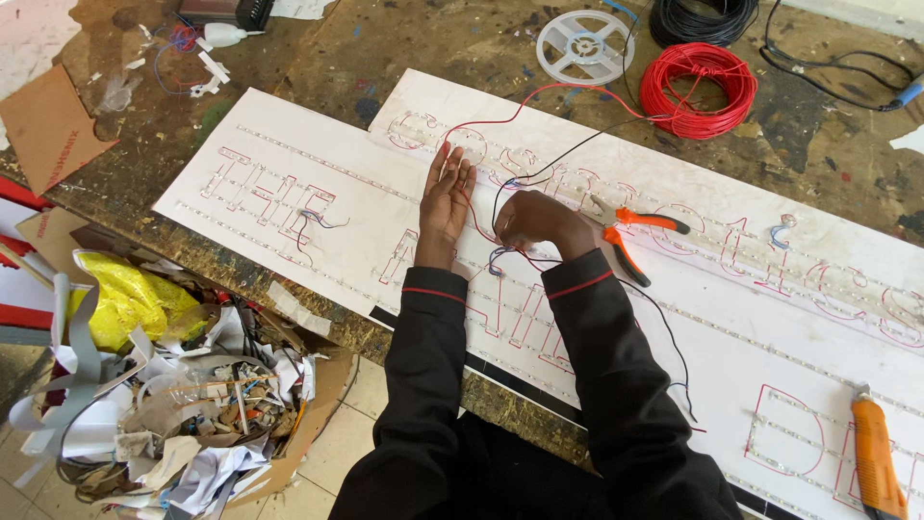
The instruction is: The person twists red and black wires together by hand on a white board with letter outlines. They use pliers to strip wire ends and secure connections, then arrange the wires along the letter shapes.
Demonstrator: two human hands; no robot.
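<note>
Two white sign panels point(289, 144) with red-outlined letters and light strips lie on the workbench. My left hand point(445, 197) rests flat, fingers straight, on the upper panel beside a red wire point(539, 96). My right hand point(539, 221) is curled just to the right of it, pinching the red and black wires point(568, 154) where they meet the panel. Orange-handled pliers point(630, 231) lie right beside my right hand.
A coil of red wire point(698, 87), a black wire coil point(703, 17) and an empty white reel point(584, 43) sit at the back. An orange utility knife point(878, 457) lies at lower right. A box of scrap paper and yellow plastic point(144, 385) stands on the floor at left.
</note>
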